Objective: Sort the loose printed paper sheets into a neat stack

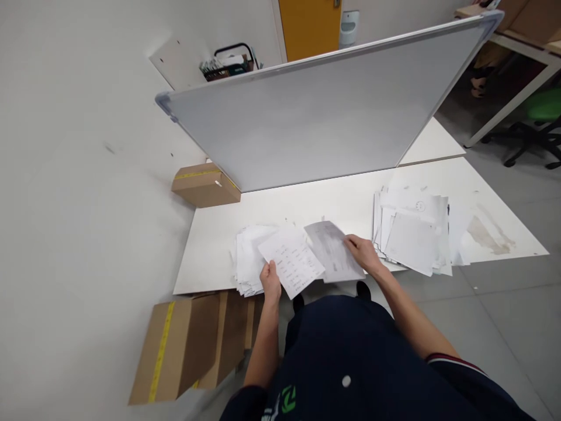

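Paper [293, 257], perhaps handwritten, is pinched in left hand [271, 283]; right hand [363, 252] grasps a greyer sheet [332, 251].

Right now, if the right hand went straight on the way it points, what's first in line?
Beyond the greyish sheet it holds, the right hand would likely meet the whiteboard; its height above the white tabletop is unclear.

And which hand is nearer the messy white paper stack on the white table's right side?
Right. The right hand, holding a greyish paper sheet, is close beside that stack; the left hand is farther left, gripping a marked white paper sheet.
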Motion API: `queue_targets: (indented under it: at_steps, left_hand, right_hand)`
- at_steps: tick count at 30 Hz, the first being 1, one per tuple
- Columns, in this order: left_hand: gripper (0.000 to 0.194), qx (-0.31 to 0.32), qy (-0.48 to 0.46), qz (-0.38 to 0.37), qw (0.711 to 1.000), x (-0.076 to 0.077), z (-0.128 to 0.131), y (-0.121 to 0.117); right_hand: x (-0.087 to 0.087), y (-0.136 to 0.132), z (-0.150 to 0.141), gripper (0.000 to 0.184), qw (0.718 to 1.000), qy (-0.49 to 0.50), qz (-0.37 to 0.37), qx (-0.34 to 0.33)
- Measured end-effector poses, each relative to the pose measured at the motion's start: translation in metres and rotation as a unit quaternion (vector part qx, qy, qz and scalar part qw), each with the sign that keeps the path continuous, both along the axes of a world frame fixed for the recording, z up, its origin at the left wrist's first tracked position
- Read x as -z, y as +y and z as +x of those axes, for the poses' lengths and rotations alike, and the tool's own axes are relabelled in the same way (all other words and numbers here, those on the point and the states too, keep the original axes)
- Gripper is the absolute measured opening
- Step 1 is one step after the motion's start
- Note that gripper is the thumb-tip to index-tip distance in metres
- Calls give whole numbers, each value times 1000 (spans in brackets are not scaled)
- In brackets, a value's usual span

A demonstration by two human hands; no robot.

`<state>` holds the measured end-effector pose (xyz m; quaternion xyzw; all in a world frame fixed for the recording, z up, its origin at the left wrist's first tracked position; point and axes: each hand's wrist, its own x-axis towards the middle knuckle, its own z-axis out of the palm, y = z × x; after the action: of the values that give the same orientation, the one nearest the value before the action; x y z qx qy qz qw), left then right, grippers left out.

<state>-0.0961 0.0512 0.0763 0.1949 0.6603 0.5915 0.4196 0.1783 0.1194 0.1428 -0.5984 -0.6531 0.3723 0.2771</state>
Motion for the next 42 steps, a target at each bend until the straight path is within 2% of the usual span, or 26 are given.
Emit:
queue_targets:
  at_steps: [3,5,7,9,12,15,19,23,25,27,29,31,34,36,39,42]
  left_hand:
    - [36,-10,-11,0,1000,-6,-6,4]
    - [34,-1,-23,-3,1000,-12,-3,7]
    - [32,22,-44,0,999,-20,4,12]
    - [32,54,-75,15,996,-29,14,15]
    - [34,97,-96,46,990,-41,29,18]
    - [36,126,-55,53,989,-49,38,15]
    - [34,151,9,56,987,-52,44,12]
    - [28,168,46,54,983,-52,44,10]
    - [30,172,78,53,981,-51,42,10]
    - [32,190,108,53,974,-51,39,10]
    - [32,212,124,57,968,-51,37,11]
    - [29,217,126,60,966,-53,37,11]
    - [23,211,113,69,968,-53,39,13]
    - [24,225,107,78,965,-48,41,14]
    - [24,254,109,65,959,-30,45,16]
    - [20,257,112,29,959,-8,46,19]
  right_hand:
    - [-21,5,19,25,996,-29,52,67]
    - [-31,5,19,27,994,38,42,91]
    - [-34,5,10,28,990,119,10,77]
    - [-28,5,-4,28,987,153,-28,52]
    - [-9,4,-25,29,989,127,-58,42]
    - [6,0,-39,29,992,102,-53,47]
    - [14,-8,-48,30,992,103,-51,51]
    - [22,-9,-47,27,988,128,-55,73]
    - [26,-6,-43,42,980,170,-65,78]
    - [27,-1,-38,55,962,251,-108,29]
    - [26,2,-33,48,931,328,-153,-39]
    - [23,3,-30,34,918,358,-157,-61]
    - [24,0,-26,20,942,321,-91,-45]
    - [32,-3,-25,17,958,278,-52,-48]
    - [55,-7,-24,18,973,221,-46,-42]
    - [78,-9,-26,19,980,187,-63,-36]
